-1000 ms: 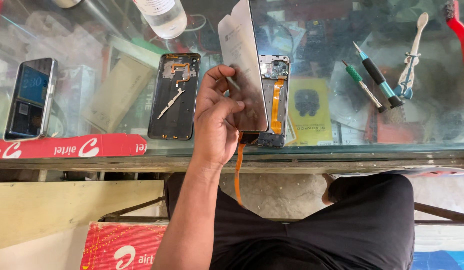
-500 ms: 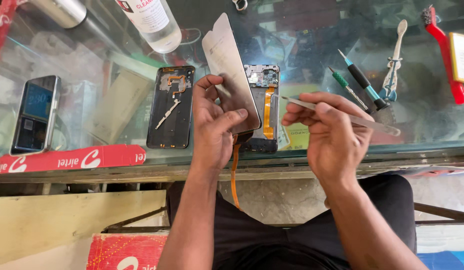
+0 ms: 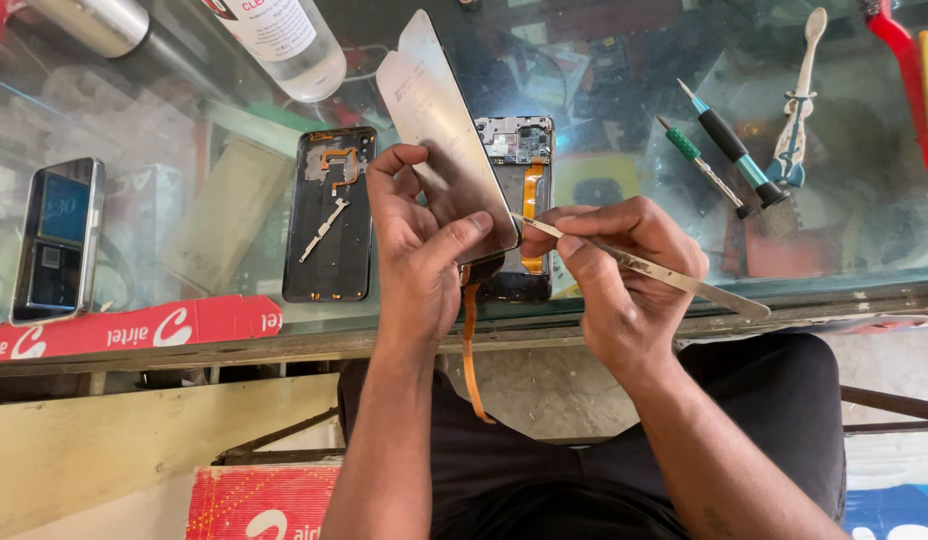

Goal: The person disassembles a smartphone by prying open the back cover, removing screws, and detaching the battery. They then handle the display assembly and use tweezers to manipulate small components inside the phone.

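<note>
Glass counter (image 3: 624, 150) spreads wide under everything, boxes showing through it. Beyond the left hand (image 3: 419, 250) lies an open phone back shell (image 3: 330, 215), and further out a clear bottle (image 3: 284, 40). That hand's grip is closed on a phone screen panel (image 3: 446, 130), tilted up off the counter, orange ribbon cable (image 3: 472, 350) dangling below. Right hand (image 3: 619, 270) pinches thin metal tweezers (image 3: 644, 268), tip touching the panel's lower edge. Two screwdrivers (image 3: 724, 140) sit beyond the right hand.

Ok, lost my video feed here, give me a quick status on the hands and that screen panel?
Left hand holds screen panel tilted up. Right hand holds metal pry tool, tip at the panel's lower edge. Nothing in the way.
</note>
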`<state>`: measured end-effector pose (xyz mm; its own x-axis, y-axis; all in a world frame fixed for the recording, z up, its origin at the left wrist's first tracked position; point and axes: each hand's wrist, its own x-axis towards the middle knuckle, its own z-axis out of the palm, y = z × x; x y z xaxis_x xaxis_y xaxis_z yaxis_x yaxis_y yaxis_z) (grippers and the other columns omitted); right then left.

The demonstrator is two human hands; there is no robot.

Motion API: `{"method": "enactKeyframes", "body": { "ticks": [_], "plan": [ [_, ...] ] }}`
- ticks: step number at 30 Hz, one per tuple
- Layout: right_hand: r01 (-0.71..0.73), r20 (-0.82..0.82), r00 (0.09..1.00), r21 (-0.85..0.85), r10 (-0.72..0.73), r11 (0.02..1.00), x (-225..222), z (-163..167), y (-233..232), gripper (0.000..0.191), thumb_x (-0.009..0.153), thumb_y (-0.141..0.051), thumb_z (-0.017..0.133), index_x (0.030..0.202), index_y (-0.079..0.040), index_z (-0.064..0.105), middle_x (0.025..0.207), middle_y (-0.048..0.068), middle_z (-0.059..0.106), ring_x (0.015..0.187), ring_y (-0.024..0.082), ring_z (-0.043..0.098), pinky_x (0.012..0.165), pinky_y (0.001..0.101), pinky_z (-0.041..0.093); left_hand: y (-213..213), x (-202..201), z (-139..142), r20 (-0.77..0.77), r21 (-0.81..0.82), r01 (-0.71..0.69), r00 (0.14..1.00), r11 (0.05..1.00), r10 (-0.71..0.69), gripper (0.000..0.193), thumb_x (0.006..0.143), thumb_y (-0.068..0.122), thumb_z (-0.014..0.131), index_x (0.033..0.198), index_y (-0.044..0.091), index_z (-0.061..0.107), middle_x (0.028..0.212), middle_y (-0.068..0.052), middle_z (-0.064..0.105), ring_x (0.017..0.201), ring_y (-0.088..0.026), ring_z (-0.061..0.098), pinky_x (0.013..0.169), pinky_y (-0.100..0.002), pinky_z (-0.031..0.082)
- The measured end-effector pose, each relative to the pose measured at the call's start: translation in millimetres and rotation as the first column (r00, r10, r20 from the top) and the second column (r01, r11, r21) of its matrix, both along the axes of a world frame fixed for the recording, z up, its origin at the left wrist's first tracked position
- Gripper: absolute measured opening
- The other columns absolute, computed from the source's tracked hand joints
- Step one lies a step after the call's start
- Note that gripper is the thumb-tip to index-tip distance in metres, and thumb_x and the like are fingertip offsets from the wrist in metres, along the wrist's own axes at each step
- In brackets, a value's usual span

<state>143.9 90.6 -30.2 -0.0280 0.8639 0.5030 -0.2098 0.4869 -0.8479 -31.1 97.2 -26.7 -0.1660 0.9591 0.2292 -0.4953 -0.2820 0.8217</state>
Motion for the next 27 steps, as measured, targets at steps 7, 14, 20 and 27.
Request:
{"method": "enactKeyframes", "body": {
  "ticks": [7,14,20,27],
  "plan": [
    [-0.003,-0.027,1.000,0.008,0.003,1.000,0.5,0.5,2.7,0.003,0.104,0.010,0.058,0.104,0.010,0.062,0.105,0.022,0.074,0.091,0.024,0.078,0.084,0.0356,0.068,0.1,0.6,0.9,-0.057,-0.007,-0.012,0.998,1.000,0.011,0.070,0.084,-0.011,0.069,0.141,0.006,0.031,0.134,-0.012,0.040,0.126,-0.026,0.060,0.102,-0.039,0.061],
    [-0.071,-0.140,0.988,-0.029,0.067,0.997,5.1,2.3,11.5,0.014,0.101,0.009,0.048,0.098,0.011,0.062,0.096,0.023,0.070,0.085,0.028,0.077,0.080,0.0398,0.070,1.1,5.9,1.7,-0.164,0.063,-0.033,0.985,0.997,0.043,0.077,0.087,-0.010,0.080,0.146,0.006,0.033,0.143,-0.011,0.043,0.132,-0.022,0.058,0.112,-0.037,0.058],
    [-0.151,-0.145,0.979,-0.026,0.145,0.988,11.1,0.6,14.6,0.016,0.103,0.006,0.049,0.095,0.013,0.061,0.094,0.024,0.071,0.082,0.029,0.076,0.080,0.0386,0.065,-1.2,8.0,4.8,-0.147,0.022,-0.007,0.989,1.000,0.010,0.080,0.085,-0.005,0.083,0.146,0.005,0.032,0.140,-0.011,0.047,0.126,-0.022,0.061,0.108,-0.038,0.059],
    [-0.077,-0.034,0.997,-0.055,0.076,0.996,10.7,-3.8,16.2,0.015,0.099,0.008,0.051,0.096,0.016,0.063,0.095,0.025,0.070,0.083,0.028,0.074,0.082,0.0373,0.064,-3.0,8.2,2.8,-0.336,0.148,-0.011,0.940,0.989,0.061,0.080,0.089,-0.008,0.088,0.147,0.005,0.034,0.142,-0.012,0.046,0.128,-0.018,0.054,0.117,-0.034,0.052]
  ]
}}
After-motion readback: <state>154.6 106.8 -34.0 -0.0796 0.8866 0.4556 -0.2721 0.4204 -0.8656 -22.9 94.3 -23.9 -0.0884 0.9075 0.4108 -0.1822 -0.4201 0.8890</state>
